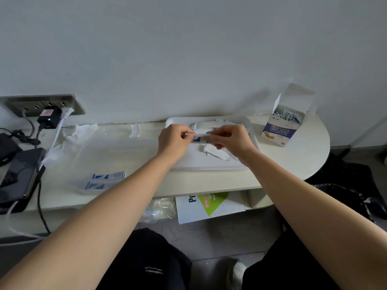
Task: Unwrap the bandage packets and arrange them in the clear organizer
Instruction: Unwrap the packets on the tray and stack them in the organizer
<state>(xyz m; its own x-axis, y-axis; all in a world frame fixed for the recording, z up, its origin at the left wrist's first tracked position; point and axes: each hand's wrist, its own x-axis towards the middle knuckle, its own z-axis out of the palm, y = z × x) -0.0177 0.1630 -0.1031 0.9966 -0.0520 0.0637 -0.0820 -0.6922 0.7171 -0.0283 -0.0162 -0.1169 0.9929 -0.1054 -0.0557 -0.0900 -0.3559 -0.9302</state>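
Note:
My left hand [174, 140] and my right hand [231, 139] both pinch one white-and-blue bandage packet [200, 136], held between them above a white tray [209, 164]. Loose white wrapper scraps [215, 152] lie on the tray under my hands. The clear organizer [83, 147] stands to the left on the table, with two blue-and-white bandage pieces [106, 180] lying in its near part. An open bandage box [282, 126] with several packets in it stands at the back right.
The cream table [297, 160] ends in a rounded edge on the right. A wall socket panel [41, 105] with plugs and cables sits at the back left, beside dark devices [18, 172]. A leaflet [209, 206] lies on the shelf below.

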